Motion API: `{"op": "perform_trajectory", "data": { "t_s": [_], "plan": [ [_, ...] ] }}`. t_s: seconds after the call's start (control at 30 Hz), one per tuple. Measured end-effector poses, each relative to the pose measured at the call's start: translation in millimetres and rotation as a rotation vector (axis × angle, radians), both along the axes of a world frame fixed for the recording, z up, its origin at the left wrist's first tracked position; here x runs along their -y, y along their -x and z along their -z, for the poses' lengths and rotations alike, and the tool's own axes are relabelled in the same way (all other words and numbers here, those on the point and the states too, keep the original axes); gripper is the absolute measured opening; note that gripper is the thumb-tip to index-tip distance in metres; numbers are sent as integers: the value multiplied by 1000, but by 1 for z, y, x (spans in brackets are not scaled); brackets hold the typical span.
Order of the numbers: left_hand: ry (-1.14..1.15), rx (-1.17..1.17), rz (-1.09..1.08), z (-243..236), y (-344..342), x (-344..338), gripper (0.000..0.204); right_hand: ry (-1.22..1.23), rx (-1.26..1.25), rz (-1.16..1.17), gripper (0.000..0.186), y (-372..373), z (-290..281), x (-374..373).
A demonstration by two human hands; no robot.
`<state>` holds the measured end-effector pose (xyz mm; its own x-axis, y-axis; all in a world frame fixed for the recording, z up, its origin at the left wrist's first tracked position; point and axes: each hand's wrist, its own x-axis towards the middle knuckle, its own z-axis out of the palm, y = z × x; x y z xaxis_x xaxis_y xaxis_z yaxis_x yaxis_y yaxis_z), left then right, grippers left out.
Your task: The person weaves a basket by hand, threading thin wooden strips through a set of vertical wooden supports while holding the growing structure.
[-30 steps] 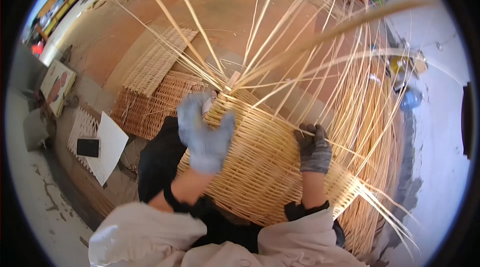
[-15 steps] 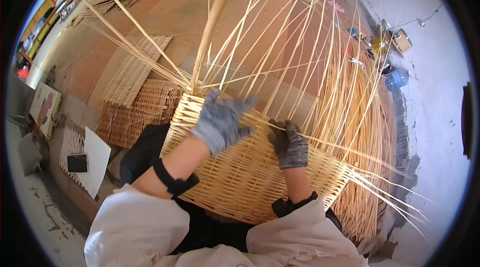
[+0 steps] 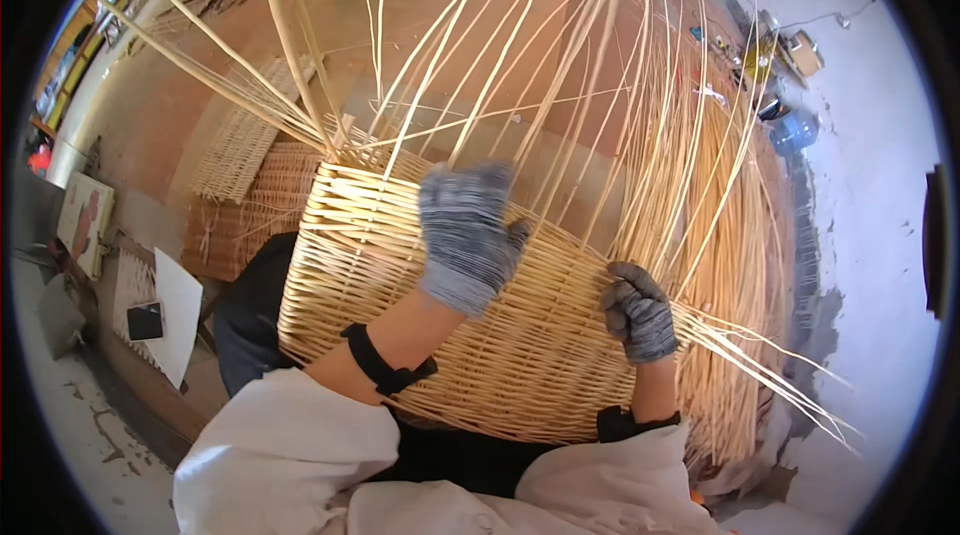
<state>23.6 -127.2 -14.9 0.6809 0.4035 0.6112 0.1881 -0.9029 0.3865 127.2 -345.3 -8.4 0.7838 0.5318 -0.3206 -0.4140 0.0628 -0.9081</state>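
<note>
A pale wicker basket (image 3: 350, 275) lies tilted across my lap, its woven side facing me. Thin upright rods (image 3: 500, 72) fan out from its far edge, and thicker sticks (image 3: 283, 25) rise at its left corner. My left hand (image 3: 468, 240), in a grey knitted glove, is over the top edge near the middle; its fingertips are blurred and partly hidden. Further right along the same edge, my right hand (image 3: 638, 315), also gloved, is closed with curled fingers. What it pinches is hidden. Loose rod ends (image 3: 770, 385) stick out beyond the right corner.
A big bundle of long rods (image 3: 720, 235) lies on the right by the wall. Woven panels (image 3: 245, 150) rest on the floor at left. A phone (image 3: 145, 321) lies near a white sheet (image 3: 180, 305). A blue water jug (image 3: 793, 131) stands at the far right.
The basket has shifted left in view. My right hand has moved right along the edge, near the corner. My left hand's spread fingers have drawn together as it moved slightly right.
</note>
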Motion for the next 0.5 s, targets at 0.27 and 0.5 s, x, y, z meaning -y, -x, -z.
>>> {"op": "perform_trajectory", "data": {
  "t_s": [0.27,0.5],
  "plan": [
    [104,-567,-117,6,-7,11,72,298,172,-537,18,-41,-8,-132],
    [-55,-209,255,-3,-3,26,72,-530,-255,82,18,9,41,-14]
  ]
}}
